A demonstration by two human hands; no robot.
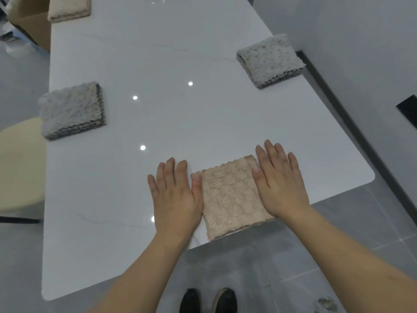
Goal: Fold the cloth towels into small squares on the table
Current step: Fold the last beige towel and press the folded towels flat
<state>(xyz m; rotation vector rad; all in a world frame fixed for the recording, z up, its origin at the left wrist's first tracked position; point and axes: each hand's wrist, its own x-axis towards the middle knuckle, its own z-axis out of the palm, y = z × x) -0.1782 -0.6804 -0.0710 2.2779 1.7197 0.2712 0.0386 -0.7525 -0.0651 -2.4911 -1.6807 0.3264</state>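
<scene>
Both hands lie flat, palms down, fingers straight, either side of the folded beige waffle-textured cloth towel [232, 197]. Left hand [174, 195] rests on the glossy white table [158, 64], thumb against the towel's left edge. Right hand [278, 185] presses on the towel's right edge, thumb lying on the cloth. No grip on either side: both open, nothing pinched. Beige towel sits at the table's near edge, its near corner just at the rim. Far left of it, a folded grey fluffy towel stack [72, 110] by the table's left edge. Far right of it, another folded grey towel stack [269, 61]. Well beyond, at the far left corner, a folded beige towel pile [68, 7], brown cardboard box [30, 26] beside it. Cream round stool seat [20, 163] left of the table. Black shoes [208, 301] on grey floor tiles below.
</scene>
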